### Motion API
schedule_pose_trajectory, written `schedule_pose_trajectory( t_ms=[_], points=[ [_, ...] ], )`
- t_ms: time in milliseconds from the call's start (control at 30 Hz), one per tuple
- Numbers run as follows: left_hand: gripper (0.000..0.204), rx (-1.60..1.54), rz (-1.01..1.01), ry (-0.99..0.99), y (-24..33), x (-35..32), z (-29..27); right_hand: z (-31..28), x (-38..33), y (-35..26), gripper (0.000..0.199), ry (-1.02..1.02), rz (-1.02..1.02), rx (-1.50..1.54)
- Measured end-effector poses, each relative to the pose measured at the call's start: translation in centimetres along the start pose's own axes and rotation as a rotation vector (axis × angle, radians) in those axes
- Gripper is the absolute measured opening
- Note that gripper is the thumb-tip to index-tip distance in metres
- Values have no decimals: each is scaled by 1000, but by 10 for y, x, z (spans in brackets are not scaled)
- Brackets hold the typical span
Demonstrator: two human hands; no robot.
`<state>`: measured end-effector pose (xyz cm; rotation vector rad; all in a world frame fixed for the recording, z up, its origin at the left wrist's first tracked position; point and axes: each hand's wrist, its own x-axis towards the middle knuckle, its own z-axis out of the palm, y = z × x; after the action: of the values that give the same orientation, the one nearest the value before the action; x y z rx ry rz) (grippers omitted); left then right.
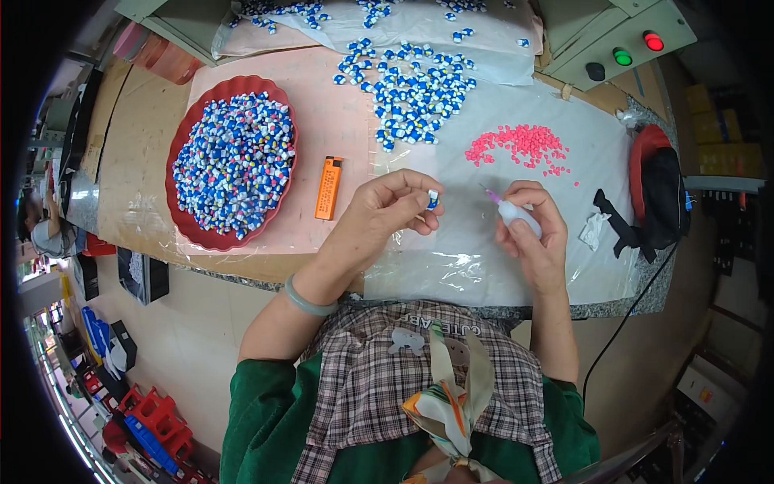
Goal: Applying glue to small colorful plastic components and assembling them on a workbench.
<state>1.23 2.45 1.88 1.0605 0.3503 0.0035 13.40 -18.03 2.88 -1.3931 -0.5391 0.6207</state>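
My left hand (399,204) pinches a small blue-and-white piece (433,199) between thumb and fingertips, above the plastic-covered table. In my right hand (536,230) is a small white squeeze bottle (517,214) with a purple collar and a thin needle tip, which points toward the left hand. The tip and the piece are apart. Beyond both hands lies a loose spread of similar blue-and-white pieces (419,89). Small pink pieces (524,148) are scattered on the sheet beyond my right hand.
A red scalloped tray (292,153) heaped with blue-and-white pieces stands at the left. An orange lighter (327,188) lies between it and my left hand. Crumpled white tissue (594,231) and a black-and-red bundle (657,189) are at the right. Control-box buttons (622,56) sit at the far right.
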Motion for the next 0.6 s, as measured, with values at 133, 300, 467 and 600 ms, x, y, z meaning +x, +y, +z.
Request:
schedule_pose_trajectory(
  t_ms=[133,300,467,600],
  points=[
    [19,-205,-108,-5,-7,-4,3,-6,1,1,20,-4,-20,7],
    [21,-220,-99,-48,-12,-3,3,-2,0,-1,28,155,1,148],
    [21,-197,-75,-69,-17,-7,5,1,-2,-6,34,189,-26,51],
    [23,-142,-35,-40,-23,-9,8,5,-5,-14,42,196,-107,-112]
  ],
)
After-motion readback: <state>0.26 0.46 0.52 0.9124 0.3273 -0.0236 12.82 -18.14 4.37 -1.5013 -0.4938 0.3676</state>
